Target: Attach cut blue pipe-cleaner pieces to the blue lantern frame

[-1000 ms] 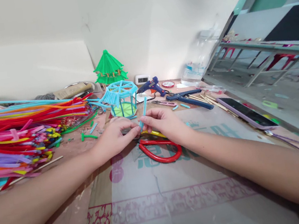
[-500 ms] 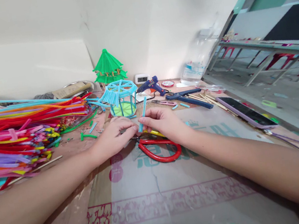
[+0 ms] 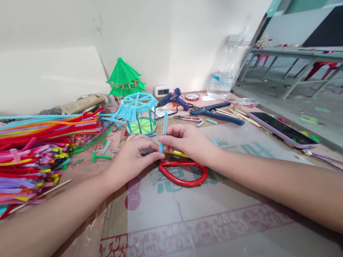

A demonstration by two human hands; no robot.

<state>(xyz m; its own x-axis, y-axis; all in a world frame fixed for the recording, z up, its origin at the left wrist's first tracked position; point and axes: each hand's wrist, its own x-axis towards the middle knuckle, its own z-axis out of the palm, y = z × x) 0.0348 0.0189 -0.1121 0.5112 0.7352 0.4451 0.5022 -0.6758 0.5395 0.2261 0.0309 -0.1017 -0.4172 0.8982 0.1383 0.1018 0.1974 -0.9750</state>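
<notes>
My right hand pinches a short light-blue pipe cleaner piece between thumb and fingers; it stands nearly upright, perhaps doubled. My left hand has its thumb and fingers closed around the lower end of the same piece. Beneath both hands lie red-handled scissors, their blades mostly hidden, and a yellow handle partly covered by my right hand. Just beyond stands a light-blue pipe cleaner pavilion frame with a green base, and behind it a green tiered roof.
Bundles of coloured pipe cleaners fill the left side. A blue glue gun, a small digital clock, blue cutting pliers and a water bottle stand or lie at the back. A phone rests at the right edge.
My left hand's thumb and fingers have shifted slightly right and opened a little around the pipe cleaner's lower end. My right hand stays almost still, holding the piece upright.
</notes>
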